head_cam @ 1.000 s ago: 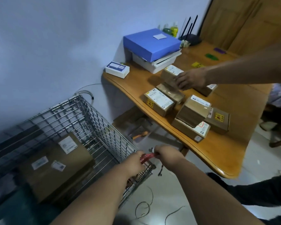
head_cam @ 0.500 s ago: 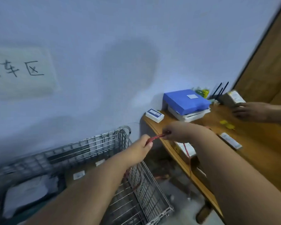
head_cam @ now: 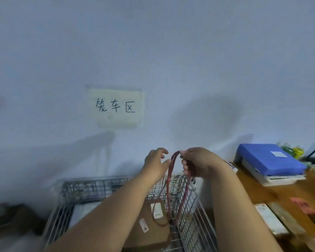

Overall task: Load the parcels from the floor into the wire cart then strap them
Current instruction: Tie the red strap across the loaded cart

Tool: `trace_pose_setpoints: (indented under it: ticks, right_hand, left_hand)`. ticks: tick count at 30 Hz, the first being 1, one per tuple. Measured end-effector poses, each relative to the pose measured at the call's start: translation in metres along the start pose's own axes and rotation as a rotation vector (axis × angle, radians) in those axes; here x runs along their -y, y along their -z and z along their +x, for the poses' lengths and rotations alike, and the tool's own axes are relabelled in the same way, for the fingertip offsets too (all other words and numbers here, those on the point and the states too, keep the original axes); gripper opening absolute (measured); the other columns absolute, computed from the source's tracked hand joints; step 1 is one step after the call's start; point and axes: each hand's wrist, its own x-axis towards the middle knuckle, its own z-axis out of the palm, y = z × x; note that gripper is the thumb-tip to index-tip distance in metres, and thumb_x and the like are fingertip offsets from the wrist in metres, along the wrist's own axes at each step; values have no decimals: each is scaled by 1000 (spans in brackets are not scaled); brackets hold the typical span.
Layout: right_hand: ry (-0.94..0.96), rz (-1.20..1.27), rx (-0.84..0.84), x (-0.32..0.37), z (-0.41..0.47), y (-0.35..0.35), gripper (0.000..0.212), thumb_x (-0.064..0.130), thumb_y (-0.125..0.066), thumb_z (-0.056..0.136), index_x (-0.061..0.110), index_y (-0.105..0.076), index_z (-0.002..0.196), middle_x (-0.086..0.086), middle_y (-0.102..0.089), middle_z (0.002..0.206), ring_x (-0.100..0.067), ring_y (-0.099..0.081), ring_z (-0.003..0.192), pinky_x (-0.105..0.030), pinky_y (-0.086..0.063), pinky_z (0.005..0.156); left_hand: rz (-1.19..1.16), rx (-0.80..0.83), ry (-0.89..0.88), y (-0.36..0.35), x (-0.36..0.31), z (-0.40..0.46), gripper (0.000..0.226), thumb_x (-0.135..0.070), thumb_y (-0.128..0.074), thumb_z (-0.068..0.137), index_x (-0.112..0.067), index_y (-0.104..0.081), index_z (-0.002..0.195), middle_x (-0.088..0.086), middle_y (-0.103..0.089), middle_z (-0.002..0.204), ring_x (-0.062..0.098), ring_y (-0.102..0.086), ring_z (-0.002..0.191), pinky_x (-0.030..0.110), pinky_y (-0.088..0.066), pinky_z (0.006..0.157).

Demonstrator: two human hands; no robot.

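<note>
A red strap (head_cam: pixel 169 186) hangs in a long doubled loop over the wire cart (head_cam: pixel 98 186). My right hand (head_cam: pixel 198 160) pinches the top of the loop, and its lower fingers curl round the right strand. My left hand (head_cam: pixel 155 161) is just left of the strap with fingers loosely curved; its thumb tip touches the left strand without gripping it. In the cart lies a brown parcel (head_cam: pixel 149 231) with white labels, partly hidden by my left forearm. A white parcel (head_cam: pixel 84 210) lies to its left.
A paper sign (head_cam: pixel 116 108) with handwriting hangs on the wall above the cart. At the right stands a wooden table (head_cam: pixel 280 193) with a blue box (head_cam: pixel 269 159) on white boxes, bottles, a router and some parcels (head_cam: pixel 269 219). Dark shapes sit at lower left.
The view has swung left onto the wall and the cart. Both hands have lifted the strap higher and closer together, and the left hand has loosened its hold. The other person's hand is out of view.
</note>
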Motion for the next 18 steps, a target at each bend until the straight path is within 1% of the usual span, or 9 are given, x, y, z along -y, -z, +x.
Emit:
trace_pose_setpoints:
  ticks: [1,3,5,7,9,11,14,16,18]
  right_hand:
    - [-10,86,14,-2,8,-19,16,15,-47,103,6,-50,91,-7,-55,58,-18,-50,51,-30,-46,53]
    - [-34,228,33,-5,22,-57,11,10,-43,104,6,-49,96,-9,-63,60,-20,-58,53,-33,-50,55]
    - [-67,363,45,-12,36,-89,4,7,-44,103,7,-46,100,-11,-69,61,-18,-65,50,-34,-58,53]
    - [-98,424,46,-22,52,-120,5,9,-44,103,5,-49,101,-11,-71,69,-17,-68,53,-33,-59,53]
    - [-106,459,45,-32,66,-148,14,12,-42,104,5,-52,97,-12,-70,80,-22,-68,64,-37,-57,63]
    - [-114,492,40,-41,76,-171,20,14,-40,105,6,-54,93,-11,-69,79,-25,-62,69,-38,-53,70]
    - [-149,429,16,-49,78,-197,20,18,-46,103,11,-61,94,-6,-66,80,-20,-57,68,-28,-46,60]
    - [-162,393,12,-55,77,-207,15,18,-49,102,11,-62,96,-7,-60,75,-18,-53,59,-25,-44,50]
    - [-165,379,2,-60,79,-213,16,18,-46,103,9,-59,98,-7,-59,68,-16,-50,50,-22,-40,43]
  left_hand:
    - [-23,-64,31,9,10,-2,17,-26,-56,96,-24,-55,112,-1,-54,109,13,-54,96,26,-49,80]
    - [-147,-62,101,25,27,-10,10,-25,-48,99,-19,-55,102,2,-60,100,14,-56,86,26,-44,71]
    - [-309,22,200,38,45,-18,24,-29,-38,102,-23,-62,101,3,-68,101,16,-63,91,29,-47,76]
    - [-449,63,301,54,63,-27,34,-38,-34,103,-28,-65,96,5,-73,98,18,-68,91,31,-51,79]
    - [-557,44,370,68,84,-34,44,-47,-32,103,-23,-67,92,8,-74,90,22,-69,85,34,-52,78]
    - [-541,24,375,84,102,-43,40,-47,-40,101,-21,-67,91,4,-74,86,21,-69,83,32,-51,74]
    - [-412,28,305,100,132,-54,21,-36,-54,97,-22,-69,93,-4,-72,80,15,-67,78,35,-53,75]
    - [-389,14,299,105,147,-56,20,-28,-53,99,-19,-68,91,-4,-68,72,14,-63,70,38,-53,75]
    - [-411,-27,317,110,153,-55,21,-24,-50,101,-15,-66,91,-2,-65,72,12,-60,66,32,-50,70]
